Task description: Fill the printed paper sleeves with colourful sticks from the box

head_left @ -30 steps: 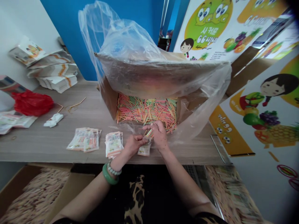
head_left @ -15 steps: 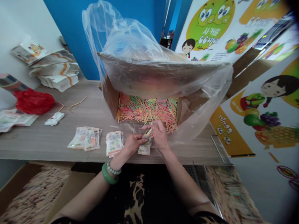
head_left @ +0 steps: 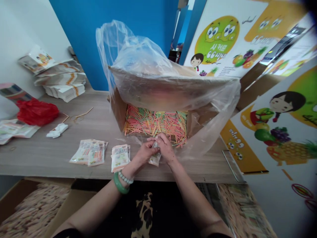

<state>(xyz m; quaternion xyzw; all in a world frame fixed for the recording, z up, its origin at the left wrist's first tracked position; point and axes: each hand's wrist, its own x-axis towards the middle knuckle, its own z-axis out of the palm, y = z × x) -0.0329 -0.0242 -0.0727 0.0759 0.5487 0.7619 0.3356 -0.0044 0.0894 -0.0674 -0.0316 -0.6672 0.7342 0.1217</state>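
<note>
Both my hands meet over a small clear printed packet [head_left: 155, 160] at the table's front, just before the open box. My left hand [head_left: 146, 152] pinches the packet's left side between thumb and fingers. My right hand [head_left: 165, 147] is closed at its top edge, fingertips close to the left ones; the packet's mouth is hidden by the fingers. Thin pink, green, yellow and orange candy sticks [head_left: 156, 124] lie heaped inside the plastic-lined cardboard box [head_left: 117, 105]. Left of my hands rest a stack of printed packets [head_left: 120, 158] and another group of packets [head_left: 96, 153].
A clear plastic liner [head_left: 138, 53] drapes over the box's edges. Further left are a crumpled white tissue [head_left: 57, 131], a red plastic bag [head_left: 37, 111] and stacked flat cartons [head_left: 64, 82]. Large printed cartons [head_left: 279, 132] stand at the right. Open boxes sit below the table edge.
My right hand has come in against the left at the packet's top. The candy sticks that showed between my hands are now out of sight. The view has tilted slightly.
</note>
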